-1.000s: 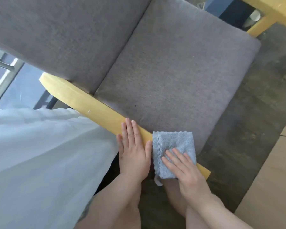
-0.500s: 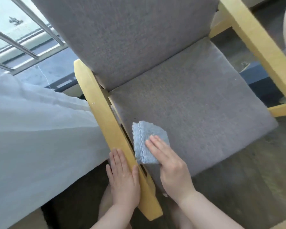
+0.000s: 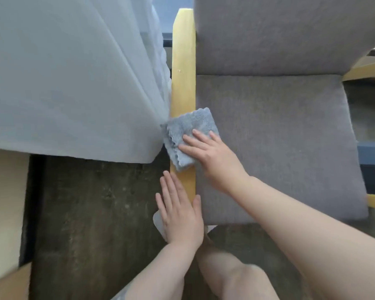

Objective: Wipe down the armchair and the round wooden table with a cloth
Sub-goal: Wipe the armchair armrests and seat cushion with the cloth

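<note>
The cloth (image 3: pixel 189 138) is back on top of the wooden armrest (image 3: pixel 183 83); half a second ago it sat just off the rail on the seat cushion (image 3: pixel 279 144) side, and a second ago it was down at the rail's near end. Now it lies farther up the armrest, folded into a blue pad that covers the full width of the wood and hangs a little over both edges, its left corner touching the white curtain (image 3: pixel 74 72) that hangs against the rail's outer side.

The right hand (image 3: pixel 212 152) presses it flat from the cushion side, fingers straight and slightly spread, not curled around anything. The left hand (image 3: pixel 179 208) lies open on the near end of the same armrest, fingers together and pointing up the rail, palm partly over the outer edge, holding nothing.

To my eye this reads as a stroke working along the armrest away from the person, with the left hand steadying the chair. The stretch of rail beyond the cloth, up toward the backrest (image 3: pixel 290 33), looks yet to be covered, the far armrest shows only at the right edge, and no round table is in sight, so I would judge the job early
</note>
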Available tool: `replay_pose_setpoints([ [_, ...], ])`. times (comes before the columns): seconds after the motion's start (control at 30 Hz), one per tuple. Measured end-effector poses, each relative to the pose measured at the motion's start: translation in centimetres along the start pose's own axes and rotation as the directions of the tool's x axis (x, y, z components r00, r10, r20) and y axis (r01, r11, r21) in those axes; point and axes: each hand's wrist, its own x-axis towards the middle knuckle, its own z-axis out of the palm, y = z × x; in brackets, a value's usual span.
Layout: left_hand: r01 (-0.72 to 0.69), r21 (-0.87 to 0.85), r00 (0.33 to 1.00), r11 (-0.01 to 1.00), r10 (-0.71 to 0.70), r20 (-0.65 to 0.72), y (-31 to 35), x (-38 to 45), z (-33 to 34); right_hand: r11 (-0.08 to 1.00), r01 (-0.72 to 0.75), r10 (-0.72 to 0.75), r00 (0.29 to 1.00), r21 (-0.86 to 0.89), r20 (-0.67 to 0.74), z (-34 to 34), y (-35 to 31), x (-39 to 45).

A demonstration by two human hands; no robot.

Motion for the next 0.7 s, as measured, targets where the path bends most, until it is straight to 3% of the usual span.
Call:
replay_pose_setpoints([
  [0.07, 0.019, -0.014, 1.0, 1.0, -0.019, -0.009, 0.3, -0.1, 0.2, 0.996, -0.056, 0.052, 0.996, 0.07, 0.067, 0.4, -2.4, 0.7],
  [0.13, 0.054, -0.043, 0.999, 0.998, -0.054, -0.002, 0.6, -0.2, 0.3, 0.994, 0.021, -0.033, 0.994, 0.107, 0.106, 0.9, -3.2, -0.8],
  [0.23, 0.081, -0.045, 0.996, 0.996, -0.082, -0.028, 0.8, -0.3, 0.3, 0.996, 0.079, -0.081, 0.996, 0.053, 0.049, 0.4, -0.7, -2.7],
  [0.33, 0.16, -0.07, 0.986, 0.985, -0.162, -0.032, 1.5, -0.6, 0.1, 0.998, 0.067, -0.067, 0.991, 0.003, 0.115, -1.3, -0.7, 0.0],
  [0.47, 0.212, -0.047, 0.977, 0.976, -0.212, 0.004, 2.1, 0.0, 0.6, 0.935, 0.353, -0.332, 0.854, 0.021, 0.402, -2.1, -1.2, 1.3],
  [0.7, 0.28, -0.098, 0.96, 0.955, -0.28, 0.021, 2.4, 0.0, 0.4, 0.897, 0.44, -0.408, 0.81, 0.022, 0.422, -3.0, 2.1, 0.5],
])
